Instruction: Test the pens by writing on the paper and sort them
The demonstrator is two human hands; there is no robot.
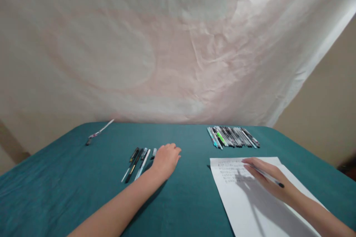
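In my right hand (267, 177) is a slim pen (265, 174) with a clear barrel and a dark end, gripped between the fingers over the upper part of a white sheet of paper (241, 207). Several lines of handwriting (228, 172) show on the sheet, and the hand's shadow falls across it. My left hand (166, 160) rests palm down on the green cloth, fingers loosely bent and a little apart; its palm side is hidden. Just left of it lie several pens (134, 166) and a short grey cap-like piece (154, 153), partly behind the hand.
A tight row of many pens (233, 137), mostly clear and black with a bright green one, lies beyond the paper. At the far left is a thin white strap (102, 130) with a dark end. A pale cloth (172, 52) hangs behind the green-covered table (69, 177).
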